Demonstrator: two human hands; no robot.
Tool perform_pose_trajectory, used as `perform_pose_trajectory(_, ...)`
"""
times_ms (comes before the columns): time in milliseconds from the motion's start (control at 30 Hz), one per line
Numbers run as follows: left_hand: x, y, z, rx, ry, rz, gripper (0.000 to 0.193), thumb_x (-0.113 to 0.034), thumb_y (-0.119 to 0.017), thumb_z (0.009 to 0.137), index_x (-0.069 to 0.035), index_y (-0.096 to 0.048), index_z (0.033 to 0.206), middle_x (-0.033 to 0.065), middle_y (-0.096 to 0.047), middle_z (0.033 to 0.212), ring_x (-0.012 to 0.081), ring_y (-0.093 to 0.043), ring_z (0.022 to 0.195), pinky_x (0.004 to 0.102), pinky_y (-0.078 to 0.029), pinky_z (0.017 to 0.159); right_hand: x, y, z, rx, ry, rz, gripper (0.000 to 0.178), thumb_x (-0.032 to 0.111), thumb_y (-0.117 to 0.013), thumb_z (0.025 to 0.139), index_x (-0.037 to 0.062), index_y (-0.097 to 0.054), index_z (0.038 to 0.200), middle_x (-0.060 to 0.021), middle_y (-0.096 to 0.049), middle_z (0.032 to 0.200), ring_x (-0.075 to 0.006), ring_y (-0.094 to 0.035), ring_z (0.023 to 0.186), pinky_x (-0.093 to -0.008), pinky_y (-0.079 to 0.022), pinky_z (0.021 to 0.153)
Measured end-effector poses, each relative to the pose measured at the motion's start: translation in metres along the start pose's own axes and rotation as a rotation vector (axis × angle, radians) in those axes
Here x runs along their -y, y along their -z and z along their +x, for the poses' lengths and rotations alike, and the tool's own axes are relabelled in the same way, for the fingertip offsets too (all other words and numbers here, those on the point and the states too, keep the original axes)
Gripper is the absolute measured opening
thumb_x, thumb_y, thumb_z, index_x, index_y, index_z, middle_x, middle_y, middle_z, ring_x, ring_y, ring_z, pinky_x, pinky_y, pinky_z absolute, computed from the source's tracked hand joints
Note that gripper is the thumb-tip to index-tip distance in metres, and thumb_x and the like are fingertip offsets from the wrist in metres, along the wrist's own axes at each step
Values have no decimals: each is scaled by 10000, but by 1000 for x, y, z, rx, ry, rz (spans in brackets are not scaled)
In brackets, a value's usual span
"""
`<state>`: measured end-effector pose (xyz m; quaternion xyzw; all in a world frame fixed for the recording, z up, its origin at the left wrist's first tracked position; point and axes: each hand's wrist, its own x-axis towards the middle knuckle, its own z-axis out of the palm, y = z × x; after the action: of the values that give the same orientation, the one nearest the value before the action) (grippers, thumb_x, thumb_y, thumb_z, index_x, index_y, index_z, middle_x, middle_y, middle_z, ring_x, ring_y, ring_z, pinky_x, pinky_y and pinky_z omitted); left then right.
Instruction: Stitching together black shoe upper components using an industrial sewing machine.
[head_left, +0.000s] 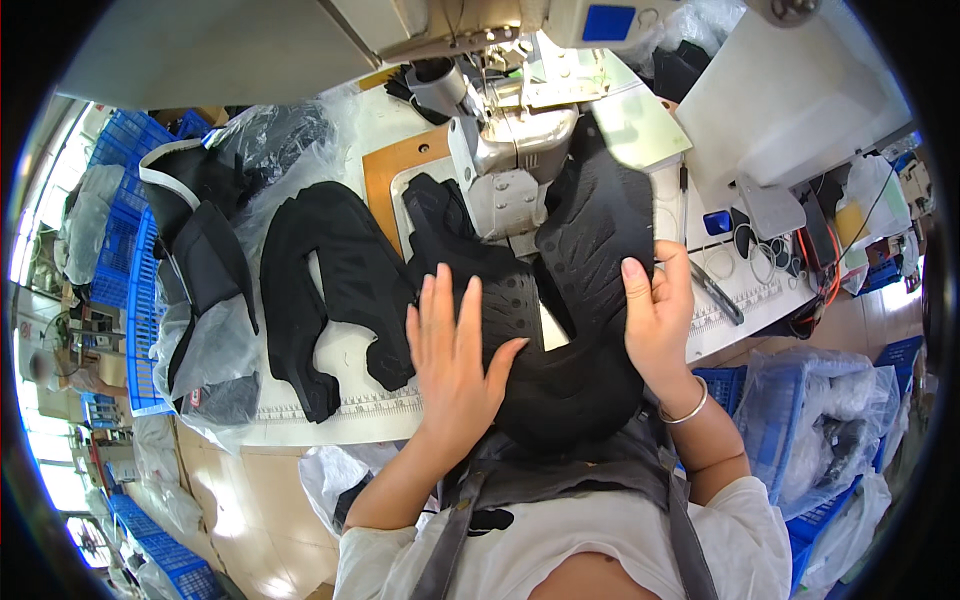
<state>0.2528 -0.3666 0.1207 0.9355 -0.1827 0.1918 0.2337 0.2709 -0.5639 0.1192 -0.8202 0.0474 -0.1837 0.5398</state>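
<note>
A black U-shaped moulded fabric piece [575, 390], which looks like a shoe upper, lies under the sewing machine [515, 150] and hangs toward me over the table edge. Ridges and small round dents mark its two arms. My left hand [455, 360] rests flat on its left arm, fingers spread. On the other side, my right hand [660, 310] pinches the outer edge of the right arm between thumb and bent fingers. The machine head hides part of the piece's far end. Left of my left hand lie more black U-shaped pieces [335, 260], partly overlapping.
Clear plastic and black parts [205, 250] are heaped at the table's left, beside blue crates [145, 290]. A black-handled cutter [718, 295] lies at right near a printed ruler strip [760, 290]. At lower right stands a bag-lined blue crate [800, 420].
</note>
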Motion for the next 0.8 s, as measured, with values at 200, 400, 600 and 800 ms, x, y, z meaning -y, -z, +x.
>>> perform_pose_trajectory(200, 35, 49, -21, 380, 425, -843, 345, -295, -486, 879, 36, -547, 955, 152, -580, 870, 252, -604, 796, 339, -489, 654, 15, 7, 23, 262, -295, 926, 257, 140, -466, 910, -17, -470, 1113, -80, -577, 1037, -105, -547, 917, -232, -429, 810)
perform_pose_trajectory(400, -6, 27, 16, 381, 971, -1944, 357, -284, -478, 901, 26, -502, 1077, 139, -607, 893, 212, -622, 792, 324, -523, 686, 40, 3, 25, 294, -248, 913, 273, 137, -470, 905, -23, -469, 1126, -86, -578, 1042, -113, -557, 907, -237, -438, 804)
perform_pose_trajectory(600, 1, 43, 38, -181, 502, -1482, 256, -66, -460, 875, 27, -455, 1113, 136, -586, 964, 223, -620, 777, 347, -535, 679, 50, 3, 28, 71, -63, 989, 268, 121, -421, 921, -25, -460, 1142, -114, -565, 1066, -142, -562, 919, -257, -456, 794)
perform_pose_trajectory(800, -3, 54, 83, -52, 527, -1523, 185, -55, -490, 851, 32, -525, 1011, 113, -617, 868, 190, -626, 753, 320, -538, 665, 60, 18, 45, 263, -322, 1214, 320, 111, -424, 898, -16, -431, 1192, -91, -550, 1101, -168, -559, 948, -287, -449, 829)
